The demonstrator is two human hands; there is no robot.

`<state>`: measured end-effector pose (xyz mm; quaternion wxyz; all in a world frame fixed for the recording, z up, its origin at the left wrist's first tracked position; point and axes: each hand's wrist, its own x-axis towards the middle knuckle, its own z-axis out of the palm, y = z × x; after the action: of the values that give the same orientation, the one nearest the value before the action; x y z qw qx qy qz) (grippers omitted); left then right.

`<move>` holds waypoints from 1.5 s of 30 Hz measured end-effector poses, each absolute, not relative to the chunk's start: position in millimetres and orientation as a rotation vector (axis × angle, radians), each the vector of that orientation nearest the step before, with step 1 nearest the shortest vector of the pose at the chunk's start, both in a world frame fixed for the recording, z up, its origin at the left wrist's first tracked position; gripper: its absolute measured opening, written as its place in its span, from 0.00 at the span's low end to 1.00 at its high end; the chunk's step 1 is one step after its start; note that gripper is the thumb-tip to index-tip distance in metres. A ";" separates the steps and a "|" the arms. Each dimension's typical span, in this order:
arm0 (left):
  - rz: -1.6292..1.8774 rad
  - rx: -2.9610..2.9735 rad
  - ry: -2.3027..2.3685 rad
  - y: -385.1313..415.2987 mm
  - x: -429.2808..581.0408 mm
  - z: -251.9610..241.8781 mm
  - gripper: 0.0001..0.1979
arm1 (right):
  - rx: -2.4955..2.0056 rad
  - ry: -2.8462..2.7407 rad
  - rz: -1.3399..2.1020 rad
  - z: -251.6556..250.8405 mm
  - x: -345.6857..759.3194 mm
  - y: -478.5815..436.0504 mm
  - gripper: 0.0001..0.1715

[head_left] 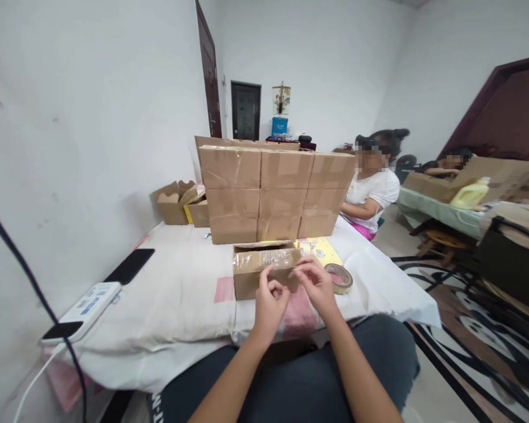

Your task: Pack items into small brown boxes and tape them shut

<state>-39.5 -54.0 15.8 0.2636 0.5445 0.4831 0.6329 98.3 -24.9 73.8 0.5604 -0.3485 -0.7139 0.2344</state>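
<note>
A small cardboard box (247, 281) stands near the table's front edge, its top flap slightly raised. Shiny clear tape (271, 258) lies along the upper part of its front side. My left hand (271, 299) is in front of the box, with thumb and fingers curled together. Beside it, my right hand (318, 286) pinches with its fingertips close to the box's right end. Whatever either pinch holds is too small to make out. A roll of tape (342, 279) lies just right of my right hand.
Stacked closed cardboard boxes (282, 191) form a wall behind the small box. Open cartons (173, 202) are at the back left. A power strip (94, 305) and a black phone (130, 265) lie left. A person in a white shirt (374, 191) sits beyond the table's right side.
</note>
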 end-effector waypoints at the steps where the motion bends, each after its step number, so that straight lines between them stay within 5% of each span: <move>1: 1.748 1.495 1.336 -53.7 -46.1 16.7 0.21 | -0.821 -1.676 0.519 81.2 99.6 -22.4 0.07; 6: 2.029 1.801 1.656 -46.1 -89.3 37.7 0.09 | -0.862 -1.810 0.414 113.6 104.6 -5.6 0.07; 12: 1.472 2.398 1.806 -13.2 -110.8 65.0 0.26 | -0.947 -1.949 0.482 118.6 93.5 21.5 0.09; 19: 1.093 2.476 1.824 1.2 -107.1 52.2 0.21 | -1.066 -1.948 0.643 94.5 85.0 66.0 0.11; 38: 1.010 2.504 1.978 4.9 -95.8 50.5 0.22 | -1.101 -1.760 1.159 80.3 91.4 101.5 0.13; 45: 1.015 2.570 1.912 -2.3 -102.3 42.3 0.23 | -1.080 -1.747 1.063 82.0 89.6 89.6 0.14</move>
<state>-102.3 -2.3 42.3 -0.1093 0.7603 0.5656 0.3002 89.6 89.6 82.0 0.4027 -0.4277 -0.6914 0.4206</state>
